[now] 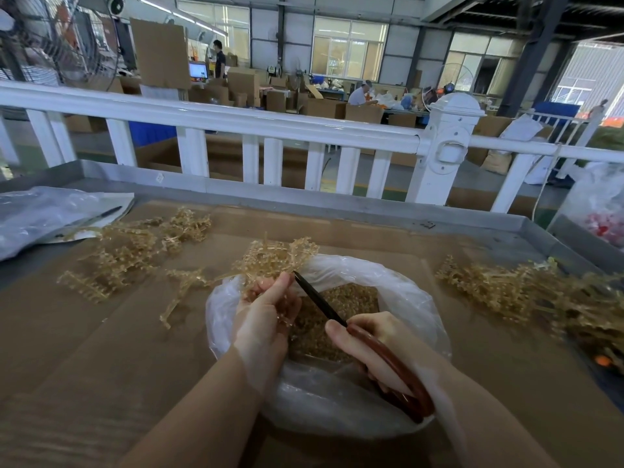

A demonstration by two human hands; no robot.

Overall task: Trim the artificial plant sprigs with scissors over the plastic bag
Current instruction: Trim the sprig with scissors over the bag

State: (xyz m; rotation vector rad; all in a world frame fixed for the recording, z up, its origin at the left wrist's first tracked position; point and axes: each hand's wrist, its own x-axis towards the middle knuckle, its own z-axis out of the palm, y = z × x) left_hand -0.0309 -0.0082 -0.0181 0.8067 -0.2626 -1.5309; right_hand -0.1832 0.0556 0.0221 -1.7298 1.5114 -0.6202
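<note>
My left hand [266, 309] grips a pale tan artificial sprig [280, 256] above the far left rim of an open clear plastic bag [418, 305]. Cut tan bits [347, 295] fill the bottom of the bag. My right hand [374, 346] holds scissors [319, 298] by their red-brown handles; the dark blades point up-left, and their tip reaches the sprig just beside my left fingers. The blades look closed or nearly closed.
Loose sprigs lie in a pile at the left [135, 244] and a bigger heap at the right [526, 292] on the cardboard-covered table [101, 349]. A grey plastic bag [44, 214] sits far left, and a white railing [236, 119] runs behind the table.
</note>
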